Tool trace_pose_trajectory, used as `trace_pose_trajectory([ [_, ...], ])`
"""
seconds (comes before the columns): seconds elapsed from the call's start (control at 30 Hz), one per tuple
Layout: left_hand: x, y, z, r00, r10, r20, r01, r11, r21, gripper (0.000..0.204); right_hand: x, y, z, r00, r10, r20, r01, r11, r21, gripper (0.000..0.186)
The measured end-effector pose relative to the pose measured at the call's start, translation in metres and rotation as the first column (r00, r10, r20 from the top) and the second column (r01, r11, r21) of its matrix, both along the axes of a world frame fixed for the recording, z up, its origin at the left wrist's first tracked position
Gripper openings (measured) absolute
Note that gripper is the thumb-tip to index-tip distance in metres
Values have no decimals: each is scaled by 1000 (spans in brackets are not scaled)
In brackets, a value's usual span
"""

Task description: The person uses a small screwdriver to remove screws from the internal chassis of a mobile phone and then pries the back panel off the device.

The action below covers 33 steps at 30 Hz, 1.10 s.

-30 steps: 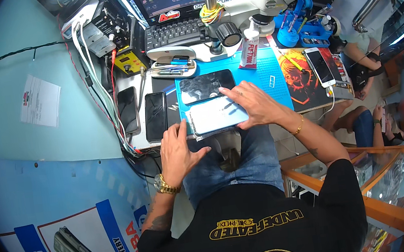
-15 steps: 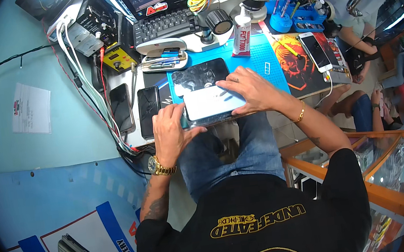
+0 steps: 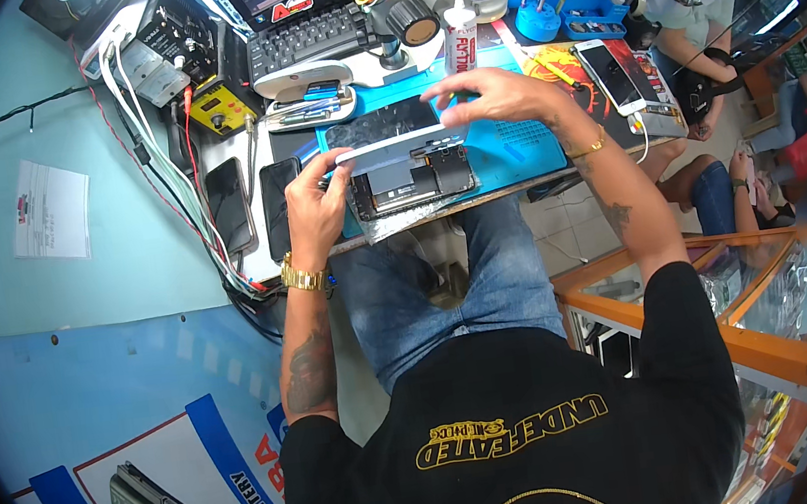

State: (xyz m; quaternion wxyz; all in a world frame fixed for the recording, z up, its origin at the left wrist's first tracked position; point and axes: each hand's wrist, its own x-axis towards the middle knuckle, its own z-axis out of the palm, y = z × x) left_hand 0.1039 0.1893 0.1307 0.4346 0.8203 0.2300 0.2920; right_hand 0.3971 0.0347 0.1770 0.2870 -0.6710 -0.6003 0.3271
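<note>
An opened phone body (image 3: 413, 188) is lying at the near edge of the table (image 3: 261, 254), its inner parts showing. Above it, a pale panel (image 3: 391, 151) is tilting up. The left grip (image 3: 315, 200) is pinching the panel's left end. The right grip (image 3: 504, 99) is curling near its right end; whether it is holding anything, I cannot tell. Beyond, a dark phone (image 3: 376, 123) is resting on a blue mat (image 3: 504, 164).
</note>
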Motion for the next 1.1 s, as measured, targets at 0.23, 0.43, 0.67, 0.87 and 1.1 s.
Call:
trace_pose_trajectory([
  [0.23, 15, 23, -18, 997, 22, 68, -13, 991, -130, 17, -8, -86, -27, 874, -455, -172, 483, 854, 194, 28],
  [0.43, 37, 25, -17, 992, 128, 5, -126, 980, -155, 22, -2, -117, -69, 702, -669, 246, 515, 715, 473, 18],
  [0.67, 37, 28, -23, 960, 262, -101, -271, 959, -85, 35, -4, -98, -83, 488, -750, 447, 485, 659, 575, 22],
  [0.87, 42, 22, -22, 962, 270, -52, -269, 963, 23, 33, -5, -108, -81, 398, -742, 540, 572, 661, 486, 22],
  [1.1, 41, 21, -22, 950, 306, -58, -307, 952, -17, 32, 2, -108, -60, 587, -707, 395, 598, 707, 378, 13],
])
